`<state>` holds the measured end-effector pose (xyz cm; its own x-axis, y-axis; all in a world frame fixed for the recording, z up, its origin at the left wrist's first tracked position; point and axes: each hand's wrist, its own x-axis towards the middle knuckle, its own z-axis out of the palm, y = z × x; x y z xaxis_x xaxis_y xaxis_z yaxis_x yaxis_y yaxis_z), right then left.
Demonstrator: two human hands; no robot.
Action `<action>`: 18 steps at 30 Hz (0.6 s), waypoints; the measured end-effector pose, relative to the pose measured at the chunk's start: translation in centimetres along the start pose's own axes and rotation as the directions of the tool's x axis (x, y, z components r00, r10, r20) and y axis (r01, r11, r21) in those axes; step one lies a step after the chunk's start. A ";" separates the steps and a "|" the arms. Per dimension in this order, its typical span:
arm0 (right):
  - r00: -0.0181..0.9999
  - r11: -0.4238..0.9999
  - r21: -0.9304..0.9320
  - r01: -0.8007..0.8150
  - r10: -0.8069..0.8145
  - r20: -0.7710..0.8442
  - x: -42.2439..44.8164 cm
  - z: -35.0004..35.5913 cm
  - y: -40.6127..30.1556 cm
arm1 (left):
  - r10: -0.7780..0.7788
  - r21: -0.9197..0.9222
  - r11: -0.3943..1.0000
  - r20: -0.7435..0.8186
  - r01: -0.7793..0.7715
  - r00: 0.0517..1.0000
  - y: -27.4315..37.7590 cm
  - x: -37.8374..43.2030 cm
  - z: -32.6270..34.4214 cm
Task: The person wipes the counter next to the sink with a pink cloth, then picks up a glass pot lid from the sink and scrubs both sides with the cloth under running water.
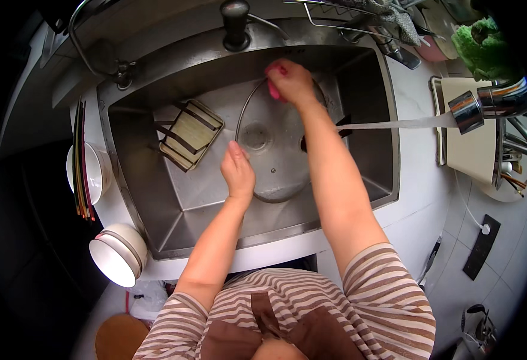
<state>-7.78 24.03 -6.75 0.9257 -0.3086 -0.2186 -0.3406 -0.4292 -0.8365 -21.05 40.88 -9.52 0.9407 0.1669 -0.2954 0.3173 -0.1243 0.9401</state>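
Note:
A round clear glass pot lid (286, 180) with a thin metal rim is held inside the stainless steel sink (187, 184). My left hand (238, 171) grips the lid's left edge, thumb pointing away from me. At the far edge, my right hand (292, 83) presses a bright pink cloth (274, 92) against the rim. My right forearm crosses over the lid and covers part of its right side. Through the glass I see the sink floor and a round drain (256, 136). Left of the lid, a cream rectangular rack (192, 132) with dark bars lies in the sink.
Water runs from a chrome faucet (468, 112) at the right. Stacked white bowls (118, 256), another white bowl (94, 173) and several chopsticks (81, 162) sit along the left counter. A dark soap dispenser pump (235, 27) rises behind the sink, near a wire rack (317, 20).

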 end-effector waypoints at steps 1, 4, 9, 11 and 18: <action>1.000 1.000 0.004 -0.004 0.004 -0.004 -0.3 0.3 0.2 | -0.022 -0.006 1.000 -0.003 0.022 1.000 -0.2 0.0 -0.2; 0.875 0.837 -0.365 0.407 -0.472 -0.108 -2.4 1.5 -1.5 | 0.015 0.067 0.998 -0.033 -0.013 0.999 0.8 0.4 -1.4; 0.610 0.548 -0.314 0.775 -0.779 0.146 -7.6 3.5 -3.6 | 0.275 0.155 0.950 0.003 -0.272 0.962 2.4 2.7 -0.5; 0.579 0.536 -0.236 0.811 -0.792 0.191 -6.6 2.9 -2.9 | 0.418 0.126 0.904 -0.071 -0.408 0.906 1.1 2.2 0.0; 0.970 0.952 -0.280 0.121 -0.173 -0.168 0.2 -0.8 0.5 | 0.215 0.202 0.958 -0.025 -0.205 0.976 1.1 1.9 0.1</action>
<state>-7.93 23.07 -6.78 0.9298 -0.3677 0.0172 -0.2579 -0.6841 -0.6822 -18.87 40.93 -9.10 0.9836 0.1605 -0.0823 0.1348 -0.3511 0.9266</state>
